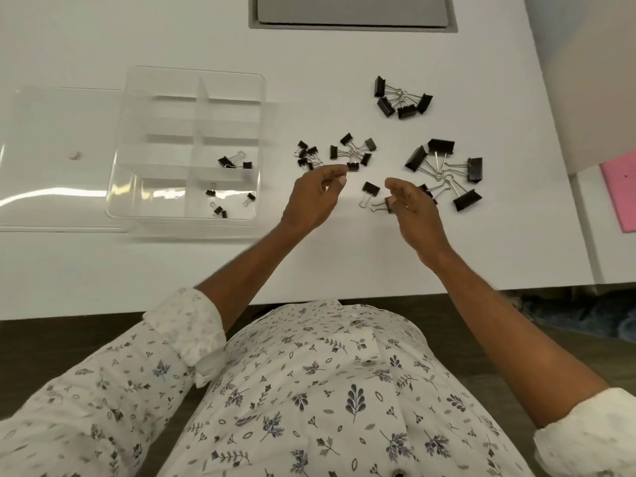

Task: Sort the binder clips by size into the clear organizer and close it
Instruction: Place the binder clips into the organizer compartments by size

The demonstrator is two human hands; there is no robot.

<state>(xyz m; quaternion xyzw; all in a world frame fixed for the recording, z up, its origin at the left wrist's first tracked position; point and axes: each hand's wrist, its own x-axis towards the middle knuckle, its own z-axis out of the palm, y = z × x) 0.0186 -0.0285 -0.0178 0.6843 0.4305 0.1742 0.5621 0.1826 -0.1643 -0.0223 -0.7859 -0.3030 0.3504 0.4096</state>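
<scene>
Looking down from the head view, I see the clear organizer (165, 115) open, its lid (51, 139) lying to its left. A few binder clips (234, 163) sit in two near-right compartments.

Four piles (444, 170) wait on the table (344, 256), so I judge sorting barely begun.

The right hand (413, 215) pinches one clip. The left hand (315, 197) curls beside a pile, and I cannot tell whether it holds anything.

White table (344, 253) with grey inset panel (351, 10); dark wood floor (86, 333)
</scene>
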